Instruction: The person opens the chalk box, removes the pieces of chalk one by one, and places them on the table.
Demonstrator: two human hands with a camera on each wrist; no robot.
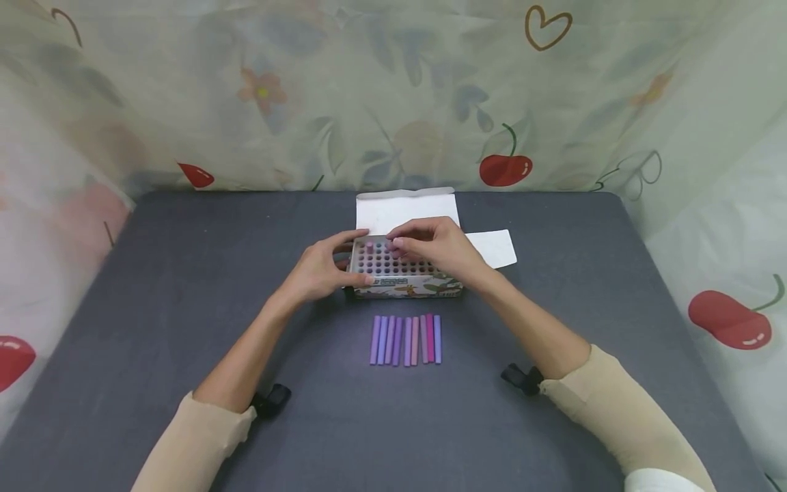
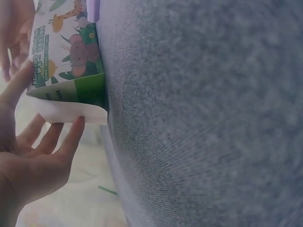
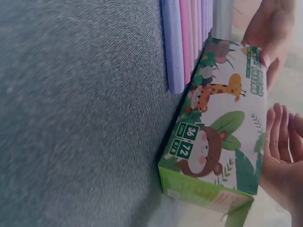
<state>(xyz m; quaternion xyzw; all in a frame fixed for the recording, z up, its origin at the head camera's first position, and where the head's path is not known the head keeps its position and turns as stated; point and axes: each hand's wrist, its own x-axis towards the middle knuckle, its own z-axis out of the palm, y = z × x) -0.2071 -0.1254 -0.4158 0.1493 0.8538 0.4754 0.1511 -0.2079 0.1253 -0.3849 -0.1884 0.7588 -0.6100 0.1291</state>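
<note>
A printed cardboard chalk box (image 1: pixel 408 288) stands with its top open, showing a tray (image 1: pixel 382 262) with rows of round holes. My left hand (image 1: pixel 318 270) holds the box's left end, thumb along the front edge and fingers behind; in the left wrist view its fingers touch a white end flap (image 2: pixel 71 111). My right hand (image 1: pixel 447 250) is over the tray, thumb and fingertips pinching a purplish chalk stick (image 1: pixel 394 244), mostly hidden by the fingers. One pink chalk stick (image 1: pixel 369 247) pokes up from the tray's back-left part.
Several purple, pink and blue chalk sticks (image 1: pixel 397 342) lie side by side in front of the box on the dark grey table (image 1: pixel 184 328). The white lid (image 1: pixel 406 212) lies back behind the box; a side flap (image 1: pixel 494 248) sticks out right. Patterned cloth (image 1: pixel 369 89) hangs behind.
</note>
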